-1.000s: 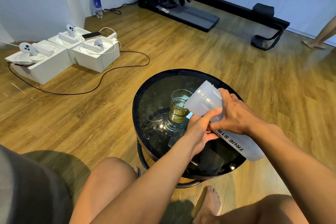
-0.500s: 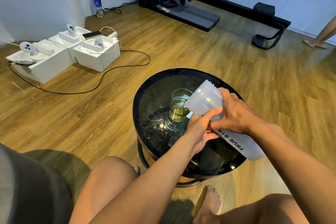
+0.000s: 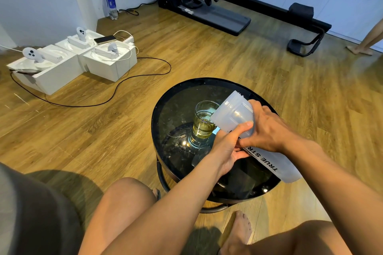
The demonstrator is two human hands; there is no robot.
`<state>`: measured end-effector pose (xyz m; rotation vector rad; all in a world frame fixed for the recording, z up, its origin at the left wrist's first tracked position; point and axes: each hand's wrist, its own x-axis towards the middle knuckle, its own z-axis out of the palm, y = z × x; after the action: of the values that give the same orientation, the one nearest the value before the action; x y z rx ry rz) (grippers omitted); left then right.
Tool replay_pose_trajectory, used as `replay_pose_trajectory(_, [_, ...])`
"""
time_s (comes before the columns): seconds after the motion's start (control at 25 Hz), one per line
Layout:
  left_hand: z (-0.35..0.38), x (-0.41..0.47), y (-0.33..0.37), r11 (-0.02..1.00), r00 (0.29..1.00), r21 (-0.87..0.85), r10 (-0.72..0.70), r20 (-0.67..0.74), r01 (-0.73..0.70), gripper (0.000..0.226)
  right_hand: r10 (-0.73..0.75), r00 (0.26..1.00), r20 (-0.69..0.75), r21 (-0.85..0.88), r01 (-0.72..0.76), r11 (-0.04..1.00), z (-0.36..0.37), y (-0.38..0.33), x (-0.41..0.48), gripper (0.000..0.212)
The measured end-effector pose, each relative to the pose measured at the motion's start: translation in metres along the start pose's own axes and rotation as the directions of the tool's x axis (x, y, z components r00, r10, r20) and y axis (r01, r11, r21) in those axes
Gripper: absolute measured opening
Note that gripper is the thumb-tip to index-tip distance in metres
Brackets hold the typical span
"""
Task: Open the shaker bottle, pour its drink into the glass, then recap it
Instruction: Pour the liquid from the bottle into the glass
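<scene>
Centre right of frame: uncapped bottle [image 3: 234,113] tilted, mouth over the glass [image 3: 204,122] on the round desk [image 3: 165,109]. Both hands grip the bottle: left hand [image 3: 228,147] below, right hand [image 3: 267,128] above. Glass stands upright, part-filled with yellowish drink.

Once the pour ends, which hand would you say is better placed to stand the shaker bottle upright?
Probably the right hand: it wraps the shaker bottle mid-body, whereas the left hand only supports it from below.
</scene>
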<state>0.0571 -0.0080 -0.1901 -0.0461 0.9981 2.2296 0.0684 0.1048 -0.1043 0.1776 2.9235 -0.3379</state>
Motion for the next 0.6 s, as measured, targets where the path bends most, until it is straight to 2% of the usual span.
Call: replay_pose_trajectory(0.6, [-0.0013,-0.0005,0.0000,1.000,1.000,-0.002,0.003,-0.009,-0.003,0.028,-0.001,1.000,0.002,-0.022,0.001,1.000,-0.0016,-0.0041,-0.0011,0.102])
